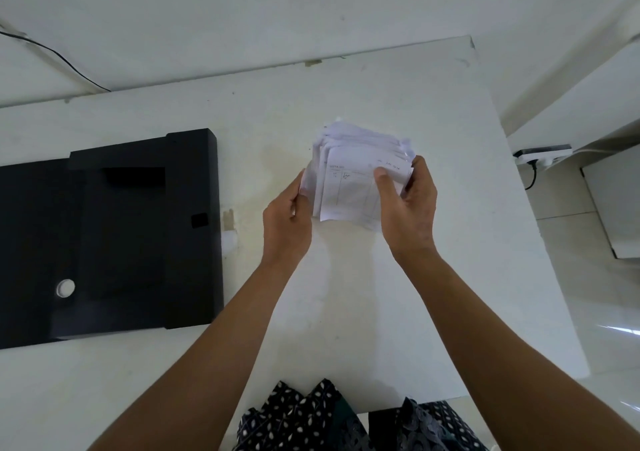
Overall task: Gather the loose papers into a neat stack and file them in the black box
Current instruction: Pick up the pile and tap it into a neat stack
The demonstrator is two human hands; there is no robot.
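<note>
So we've got both hands on the stack of papers (360, 177) right now, held up over the middle of the white tabletop (398, 295). Our right hand (408, 205) has the right side of the stack, thumb pressed down on the top sheet and fingers curled round the far edge. Our left hand (287, 222) is on the left edge, fingers curled against the side of the sheets with the thumb along it, so it looks like a grip too, though we can't quite see the fingertips behind the paper. The stack isn't neat at all: the sheets are fanned and offset at the far end, corners sticking out past one another. The top sheet is a printed form with ruled columns and a bit of handwriting, too small to read. The black box (138, 229) lies opened out flat on the left of the tabletop, well apart from the papers, with a round finger hole (65, 288) in its spine panel. Just beside the box's right edge there's a patch of tape or residue (228, 222) on the tabletop. Off the right side, a white power strip (543, 154) sits lower down with a plug in it.
</note>
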